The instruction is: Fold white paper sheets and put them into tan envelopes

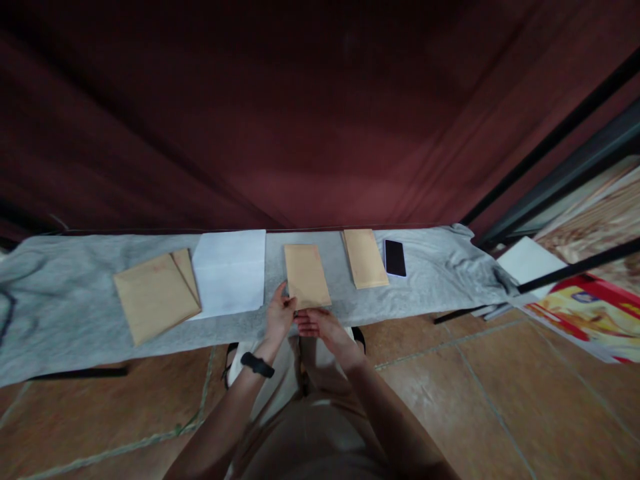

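Observation:
A brown paper envelope (pixel 306 273) lies on the grey cloth directly in front of me, its near edge at my fingers. My left hand (pixel 281 313), with a dark band on the wrist, closes on the lower left corner, thumb over the paper. At the near edge, my right hand (pixel 323 327) grips the same envelope, its fingers pointing left below the edge. To the right lies a small stack of similar envelopes (pixel 366 259). White paper sheets (pixel 230 275) are spread to the left, touching a larger brown envelope (pixel 156 297) that partly covers another one.
A phone (pixel 395 258) with a dark screen lies right of the envelope stack. The grey cloth (pixel 435 273) covers a long narrow surface against a dark red curtain (pixel 320 133). Black metal bars (pixel 560 133) and a red-and-yellow printed box (pixel 590 313) stand at the right.

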{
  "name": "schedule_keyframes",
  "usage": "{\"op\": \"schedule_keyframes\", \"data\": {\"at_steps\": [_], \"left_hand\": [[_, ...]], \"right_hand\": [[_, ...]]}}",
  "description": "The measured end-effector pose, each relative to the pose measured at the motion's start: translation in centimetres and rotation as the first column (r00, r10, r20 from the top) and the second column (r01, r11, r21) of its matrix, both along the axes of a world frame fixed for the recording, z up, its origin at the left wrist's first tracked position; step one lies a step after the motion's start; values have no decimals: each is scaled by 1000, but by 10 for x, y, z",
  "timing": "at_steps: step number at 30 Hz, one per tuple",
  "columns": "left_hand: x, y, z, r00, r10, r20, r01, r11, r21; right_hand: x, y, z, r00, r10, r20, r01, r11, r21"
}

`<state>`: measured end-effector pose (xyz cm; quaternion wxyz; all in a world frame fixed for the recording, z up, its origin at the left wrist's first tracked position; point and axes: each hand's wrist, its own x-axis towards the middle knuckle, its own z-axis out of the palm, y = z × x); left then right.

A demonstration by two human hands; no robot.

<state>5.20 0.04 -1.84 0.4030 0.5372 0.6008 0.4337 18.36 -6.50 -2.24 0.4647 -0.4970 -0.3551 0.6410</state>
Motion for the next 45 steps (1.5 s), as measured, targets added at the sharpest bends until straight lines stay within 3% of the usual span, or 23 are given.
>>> {"op": "schedule_keyframes", "data": {"at_steps": [2,4,6,8,9,11,17,20,23,29,33,39,45], "left_hand": [[-6,1,2,994,14,-112,-15,1000,-8],[-10,0,6,978,-3,-208,1,1000,-11],[-11,-1,10,959,-32,-283,33,999,-2],[-10,-3,12,935,-55,-350,56,998,-7],[-10,-4,13,921,-65,-384,67,998,-10],[-9,-5,13,888,-82,-453,87,996,-10],[-9,-7,14,745,-45,-666,160,981,112],[-4,8,16,724,-67,-686,316,917,243],[4,36,14,701,-147,-698,463,839,288],[20,95,1,606,-212,-767,530,826,190],[26,120,0,535,-246,-808,570,811,130],[35,136,4,368,-279,-887,648,761,29],[37,138,0,343,-273,-899,692,720,46]], "right_hand": [[9,-1,1,983,-42,180,31,997,66],[19,-2,3,888,-140,437,38,972,234],[29,-2,6,629,-275,727,-111,894,434],[39,-1,7,384,-361,850,-307,818,486],[43,-1,7,313,-372,874,-383,793,475],[49,-1,4,249,-366,897,-474,761,442],[50,-2,-10,237,-363,901,-480,763,433],[47,-2,-14,236,-383,893,-465,763,450],[44,-1,-16,235,-403,885,-449,762,466],[45,-1,-15,248,-409,878,-459,749,478],[45,-1,-12,256,-383,888,-467,755,460],[44,0,-13,273,-402,874,-455,747,485],[44,-1,-13,288,-397,871,-454,744,490]]}}
